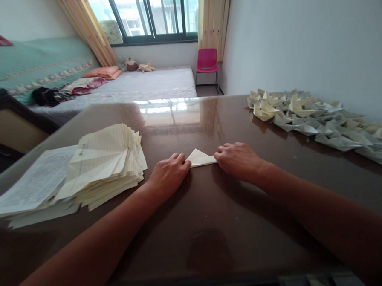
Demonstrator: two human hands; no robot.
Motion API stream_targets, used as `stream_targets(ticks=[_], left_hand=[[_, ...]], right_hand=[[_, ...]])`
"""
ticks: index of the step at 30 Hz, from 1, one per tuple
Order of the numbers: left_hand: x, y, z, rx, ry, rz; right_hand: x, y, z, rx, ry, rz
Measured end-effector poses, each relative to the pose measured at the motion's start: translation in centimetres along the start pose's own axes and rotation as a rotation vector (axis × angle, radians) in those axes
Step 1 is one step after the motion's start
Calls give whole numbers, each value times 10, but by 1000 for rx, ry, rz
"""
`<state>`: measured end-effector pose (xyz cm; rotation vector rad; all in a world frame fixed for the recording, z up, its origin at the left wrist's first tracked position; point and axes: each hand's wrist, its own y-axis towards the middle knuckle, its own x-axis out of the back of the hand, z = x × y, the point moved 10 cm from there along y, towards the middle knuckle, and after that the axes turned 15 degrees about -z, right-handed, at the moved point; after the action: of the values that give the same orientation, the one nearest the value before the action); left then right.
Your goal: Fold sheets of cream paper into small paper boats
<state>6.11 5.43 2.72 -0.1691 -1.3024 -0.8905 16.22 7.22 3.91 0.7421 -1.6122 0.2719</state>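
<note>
Glossy brown tabletop (208,219) under everything handled. Heap of folded paper shapes (324,121) along right side. Stack of loose sheets (104,158) at left. Left hand (171,174), right hand (241,161) near middle, fingers curled, each grip pinched closed on one end of small peaked folded paper (198,159), on tabletop between them.

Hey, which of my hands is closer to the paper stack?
Left. Your left hand is just right of the paper stack; your right hand is farther off, at the right end of the folded paper.
</note>
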Motion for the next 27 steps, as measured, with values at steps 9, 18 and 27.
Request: stream_targets(ticks=[9,18,27], left_hand=[[2,1,6,67,-74,-14],[-3,5,27,264,-423,-175],[-30,-3,49,659,-916,-227]], right_hand=[[-7,6,29,79,168,-196],[-11,10,14,60,124,-229],[-3,6,16,71,99,-319]])
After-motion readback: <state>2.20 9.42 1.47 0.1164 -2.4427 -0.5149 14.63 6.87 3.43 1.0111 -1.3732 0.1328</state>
